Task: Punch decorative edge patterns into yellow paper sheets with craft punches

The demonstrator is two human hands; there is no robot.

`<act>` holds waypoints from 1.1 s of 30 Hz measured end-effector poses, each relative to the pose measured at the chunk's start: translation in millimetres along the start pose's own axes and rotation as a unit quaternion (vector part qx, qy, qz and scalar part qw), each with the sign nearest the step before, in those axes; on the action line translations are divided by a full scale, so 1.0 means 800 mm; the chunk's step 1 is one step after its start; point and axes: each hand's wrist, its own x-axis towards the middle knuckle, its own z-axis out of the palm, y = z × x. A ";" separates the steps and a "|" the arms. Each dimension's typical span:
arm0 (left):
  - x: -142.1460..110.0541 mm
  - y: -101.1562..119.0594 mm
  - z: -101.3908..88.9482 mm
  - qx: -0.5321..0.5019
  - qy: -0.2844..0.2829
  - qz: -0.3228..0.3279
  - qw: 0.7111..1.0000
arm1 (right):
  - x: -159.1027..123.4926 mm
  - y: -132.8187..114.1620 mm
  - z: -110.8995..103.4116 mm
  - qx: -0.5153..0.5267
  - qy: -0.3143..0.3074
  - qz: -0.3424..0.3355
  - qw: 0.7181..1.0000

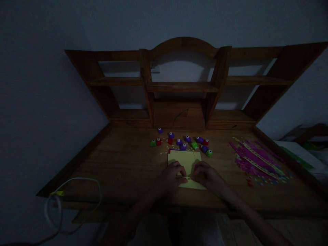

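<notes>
A yellow sheet of paper [186, 160] lies on the wooden desk [123, 164] in front of me. My left hand [170, 176] and my right hand [206, 175] both rest on its near part, fingertips meeting at the middle in a pinch on the paper's fold. Just beyond the sheet stands a row of several small craft punches [183, 140] in purple, red and green. Tiny punched bits lie scattered around them. The scene is very dim.
A heap of magenta and cream punched paper strips [256, 159] lies on the desk's right side. A wooden shelf hutch [183, 85] rises at the back against the wall. A white cable [74, 194] loops over the desk's front left corner.
</notes>
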 end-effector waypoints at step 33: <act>0.034 -0.002 -0.010 0.141 -0.147 0.010 0.979 | 0.032 0.014 -0.009 -0.120 -0.082 0.025 0.989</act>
